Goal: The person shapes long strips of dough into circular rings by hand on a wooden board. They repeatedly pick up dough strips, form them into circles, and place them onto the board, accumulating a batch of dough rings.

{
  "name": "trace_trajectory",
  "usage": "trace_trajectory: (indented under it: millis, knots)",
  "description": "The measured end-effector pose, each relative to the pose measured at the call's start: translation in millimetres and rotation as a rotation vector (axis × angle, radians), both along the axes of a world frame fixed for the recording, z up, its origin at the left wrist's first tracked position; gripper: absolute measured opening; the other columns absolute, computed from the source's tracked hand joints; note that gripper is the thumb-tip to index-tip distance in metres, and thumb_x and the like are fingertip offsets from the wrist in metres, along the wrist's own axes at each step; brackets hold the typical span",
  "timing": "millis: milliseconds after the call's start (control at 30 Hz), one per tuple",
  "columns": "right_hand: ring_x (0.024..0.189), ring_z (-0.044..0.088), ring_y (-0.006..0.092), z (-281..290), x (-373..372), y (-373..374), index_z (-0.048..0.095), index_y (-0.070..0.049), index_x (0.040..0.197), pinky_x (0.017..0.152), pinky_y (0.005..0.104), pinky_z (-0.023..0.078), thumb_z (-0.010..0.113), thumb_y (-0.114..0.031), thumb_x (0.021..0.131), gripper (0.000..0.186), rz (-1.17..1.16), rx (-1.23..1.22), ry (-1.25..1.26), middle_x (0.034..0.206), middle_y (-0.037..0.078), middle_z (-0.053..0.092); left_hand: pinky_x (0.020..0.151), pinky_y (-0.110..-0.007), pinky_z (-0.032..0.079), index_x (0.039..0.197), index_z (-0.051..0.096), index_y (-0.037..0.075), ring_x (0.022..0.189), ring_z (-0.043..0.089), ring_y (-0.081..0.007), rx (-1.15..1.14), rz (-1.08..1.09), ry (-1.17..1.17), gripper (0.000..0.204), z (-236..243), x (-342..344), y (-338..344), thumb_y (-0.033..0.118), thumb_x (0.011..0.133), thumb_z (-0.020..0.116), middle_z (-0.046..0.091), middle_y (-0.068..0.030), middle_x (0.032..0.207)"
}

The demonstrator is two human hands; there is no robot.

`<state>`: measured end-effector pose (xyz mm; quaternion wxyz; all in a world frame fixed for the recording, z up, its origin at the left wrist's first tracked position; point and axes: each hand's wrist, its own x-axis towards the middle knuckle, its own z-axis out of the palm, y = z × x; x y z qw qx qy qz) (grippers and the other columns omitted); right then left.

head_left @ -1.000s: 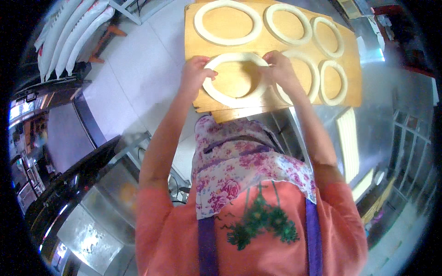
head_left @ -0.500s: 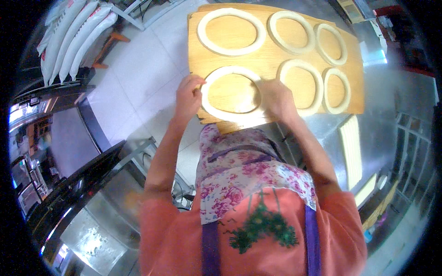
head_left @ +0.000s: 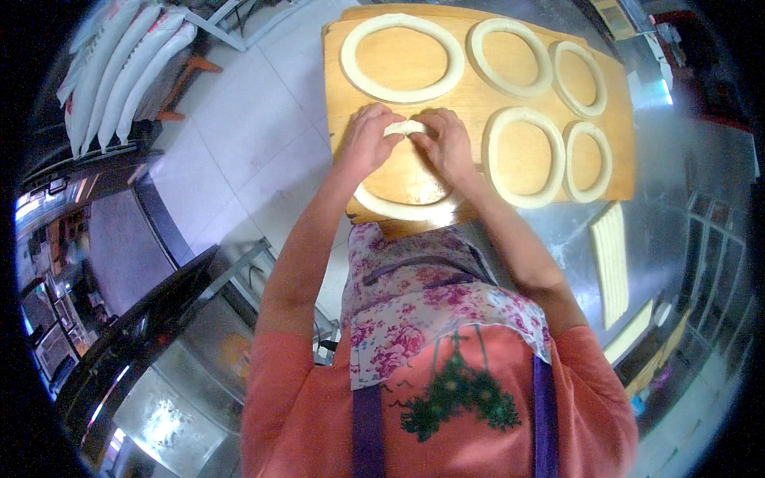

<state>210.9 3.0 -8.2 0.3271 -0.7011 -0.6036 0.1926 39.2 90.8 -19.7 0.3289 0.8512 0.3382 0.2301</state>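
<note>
Left hand and right hand have shifted from the sides of the near-left dough ring to its far arc. Watching remotely, I see both pinching it, close together, on the wooden board; I judge this shaping, calling next for gentle, even pressure.

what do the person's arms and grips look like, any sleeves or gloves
Short, coral sleeves leave both forearms bare. The left grip and right grip are ungloved, and no watch, bracelet or cable shows on either arm.
</note>
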Motion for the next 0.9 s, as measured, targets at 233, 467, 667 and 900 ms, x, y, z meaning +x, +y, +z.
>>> trace_trajectory:
  millis: [233, 467, 667, 900]
  knots:
    - [0.094, 0.063, 0.0358, 10.8, -0.9, 3.9, 0.069, -0.006, 0.095, 0.085, 0.0448, 0.050, 0.071, -0.007, 0.075, 0.021, -0.023, -0.031, 0.095, 0.097, 0.015, 0.067, 0.086, -0.044, 0.048, 0.100, 0.070, 0.005, 0.098, 0.060, -0.0339, -0.051, 0.031, -0.062, 0.026, 5.1, 2.7, -5.7, 0.011, 0.076, 0.075, 0.063, -0.0132, 0.097]
    - [0.093, 0.063, 0.0350, 24.5, 12.2, 13.7, 0.070, -0.008, 0.095, 0.083, 0.0446, 0.050, 0.072, -0.011, 0.075, 0.020, 0.148, -0.140, 0.109, 0.096, 0.015, 0.067, 0.092, -0.042, 0.045, 0.099, 0.069, 0.007, 0.104, 0.059, -0.0307, -0.204, -0.059, 0.092, 0.017, 9.5, -1.6, 10.0, 0.014, 0.082, 0.069, 0.065, -0.0100, 0.100]
    - [0.094, 0.062, 0.0358, 11.6, 20.3, 17.2, 0.071, -0.008, 0.096, 0.085, 0.0454, 0.049, 0.070, -0.014, 0.077, 0.020, 0.208, -0.149, 0.139, 0.095, 0.015, 0.067, 0.090, -0.043, 0.044, 0.097, 0.069, 0.007, 0.102, 0.059, -0.0308, -0.186, -0.107, 0.182, 0.018, 14.0, 1.2, 14.0, 0.021, 0.085, 0.070, 0.064, -0.0109, 0.097]
    - [0.091, 0.062, 0.0362, 2.2, 16.2, 20.5, 0.071, -0.008, 0.096, 0.082, 0.0465, 0.048, 0.069, -0.017, 0.078, 0.021, 0.234, -0.056, -0.046, 0.091, 0.016, 0.066, 0.097, -0.041, 0.039, 0.099, 0.069, 0.010, 0.110, 0.056, -0.0276, -0.142, -0.059, 0.266, 0.018, 8.0, 5.2, 9.7, 0.023, 0.087, 0.068, 0.064, -0.0088, 0.102]
